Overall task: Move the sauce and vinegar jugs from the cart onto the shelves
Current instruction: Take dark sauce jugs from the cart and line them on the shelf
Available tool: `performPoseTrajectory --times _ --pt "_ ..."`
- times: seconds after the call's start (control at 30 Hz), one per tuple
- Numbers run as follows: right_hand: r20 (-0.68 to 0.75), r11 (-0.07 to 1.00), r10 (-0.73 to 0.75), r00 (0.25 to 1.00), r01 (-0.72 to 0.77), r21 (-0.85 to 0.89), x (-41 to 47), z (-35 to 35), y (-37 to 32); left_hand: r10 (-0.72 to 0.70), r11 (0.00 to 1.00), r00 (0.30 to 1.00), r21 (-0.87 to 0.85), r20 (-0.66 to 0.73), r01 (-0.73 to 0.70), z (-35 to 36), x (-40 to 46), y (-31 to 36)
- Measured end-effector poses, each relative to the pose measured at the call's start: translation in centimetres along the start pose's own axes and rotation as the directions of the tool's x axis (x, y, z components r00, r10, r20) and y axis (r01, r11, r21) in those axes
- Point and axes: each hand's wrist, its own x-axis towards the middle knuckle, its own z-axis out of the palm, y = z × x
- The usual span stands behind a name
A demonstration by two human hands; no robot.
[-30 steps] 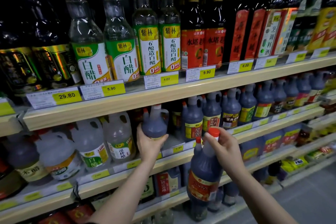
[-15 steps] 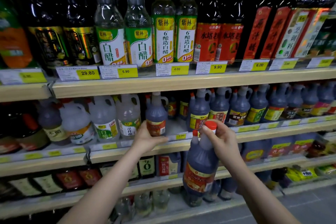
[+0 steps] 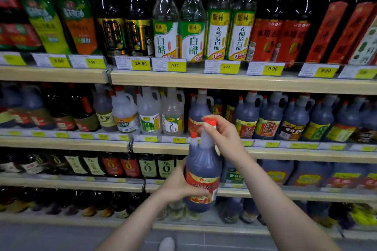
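Note:
A dark vinegar jug (image 3: 203, 171) with a red cap and an orange-red label hangs upright in front of the shelves, held in both hands. My right hand (image 3: 224, 134) grips its neck and handle just under the cap. My left hand (image 3: 179, 186) wraps around the label at the jug's lower left side. Behind it, on the second shelf (image 3: 265, 152), a matching dark jug (image 3: 199, 112) stands between the clear white-vinegar jugs (image 3: 150, 112) and a row of dark jugs (image 3: 271, 116).
The top shelf (image 3: 224, 81) carries tall glass vinegar bottles (image 3: 191, 26) with yellow price tags below. Lower shelves hold soy sauce bottles (image 3: 146, 166) and large dark jugs (image 3: 310, 173). Grey floor and a shoe tip (image 3: 167, 243) show at the bottom. The cart is out of view.
My left hand has left the jug on the second shelf and come down to grip the held jug's label. The view has shifted left and down.

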Motion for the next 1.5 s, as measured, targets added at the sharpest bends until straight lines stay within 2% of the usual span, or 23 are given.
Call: performPoseTrajectory --times 0.07,0.13,0.27,0.43,0.53,0.6,0.87,0.97,1.1,1.17,1.23,1.33,1.4,1.5 --pt "0.051 0.984 0.044 0.998 -0.035 -0.173 0.9 0.6 1.4 -0.007 1.0 0.997 0.02 -0.078 0.009 -2.0 -0.2 -0.9" --pt "0.032 0.958 0.095 0.995 -0.083 -0.274 1.5 1.1 3.4 -0.036 0.998 0.989 0.042 -0.142 0.043 -4.3 -0.5 -1.7" --pt "-0.175 0.87 0.191 0.966 -0.249 -0.426 2.9 1.7 7.1 -0.087 0.995 0.961 0.014 -0.261 0.094 -8.8 -0.7 -2.5" --pt "-0.285 0.813 0.284 0.916 -0.387 -0.435 6.6 5.3 10.0 -0.106 0.994 0.927 -0.024 -0.359 0.105 -14.1 -0.1 -3.7" --pt "-0.419 0.746 0.228 0.879 -0.434 -0.505 8.8 6.3 11.7 -0.1 0.995 0.921 -0.026 -0.378 0.097 -15.9 0.8 -4.3" --pt "-0.447 0.74 0.186 0.875 -0.424 -0.522 10.5 5.4 12.4 -0.081 0.996 0.929 -0.008 -0.362 0.084 -16.6 2.0 -4.4" --pt "-0.414 0.732 0.211 0.885 -0.424 -0.534 16.5 4.6 15.0 -0.043 0.998 0.937 0.031 -0.346 0.057 -17.8 5.3 -4.9" --pt "-0.418 0.696 0.197 0.887 -0.427 -0.577 17.9 4.7 15.5 -0.046 0.997 0.927 0.038 -0.372 0.065 -18.1 5.8 -5.3" --pt "-0.29 0.653 0.292 0.911 -0.412 -0.636 18.3 3.5 14.7 -0.052 0.995 0.926 0.06 -0.373 0.08 -18.0 5.7 -5.2" --pt "-0.23 0.71 0.271 0.935 -0.355 -0.609 17.2 2.3 13.4 -0.048 0.996 0.93 0.054 -0.364 0.073 -17.4 5.6 -4.6" --pt "-0.237 0.798 0.195 0.952 -0.294 -0.525 14.6 1.3 12.1 -0.037 0.996 0.938 0.063 -0.346 0.063 -16.3 5.5 -3.9" --pt "-0.127 0.904 0.058 0.99 -0.106 -0.413 7.9 1.1 10.0 -0.032 0.996 0.949 0.071 -0.314 0.057 -13.6 5.7 -2.8" --pt "-0.018 0.935 0.038 0.999 -0.042 -0.351 3.8 1.9 8.2 -0.029 0.996 0.948 0.067 -0.316 0.052 -11.5 5.9 -2.3" --pt "0.035 0.913 0.103 0.994 -0.081 -0.399 1.0 3.2 6.6 -0.038 0.997 0.943 0.054 -0.332 0.059 -8.5 5.5 -2.0"
